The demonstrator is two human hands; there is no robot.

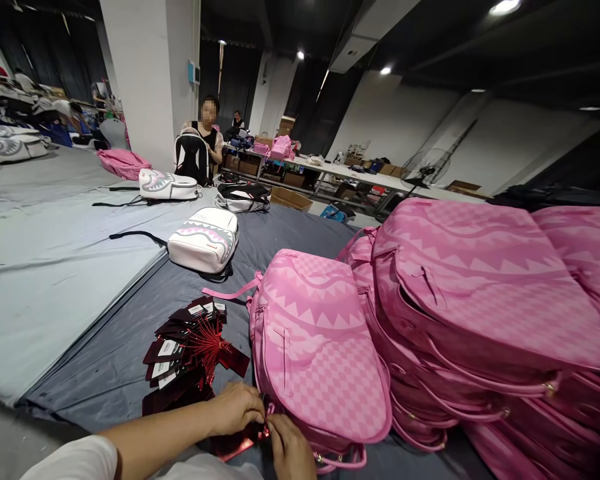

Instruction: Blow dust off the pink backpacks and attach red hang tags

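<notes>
My left hand (237,408) and my right hand (290,445) meet at the near left edge of a pink backpack (320,333), fingers closed around something small and dark at its side. A shiny red tag (235,443) hangs just below my fingers. The backpack lies flat, its shark-tooth and checker print facing up. Left of it, a fanned pile of dark red tags (167,363) with white labels and red strings (213,343) rests on the grey cloth. What exactly my fingertips pinch is too small to make out.
Stacked pink backpacks (480,287) fill the right side. White backpacks (203,240) and a black-and-white one (243,197) lie farther up the table (80,267). A person (213,137) across it holds an upright backpack (193,157). A pillar (140,80) stands behind.
</notes>
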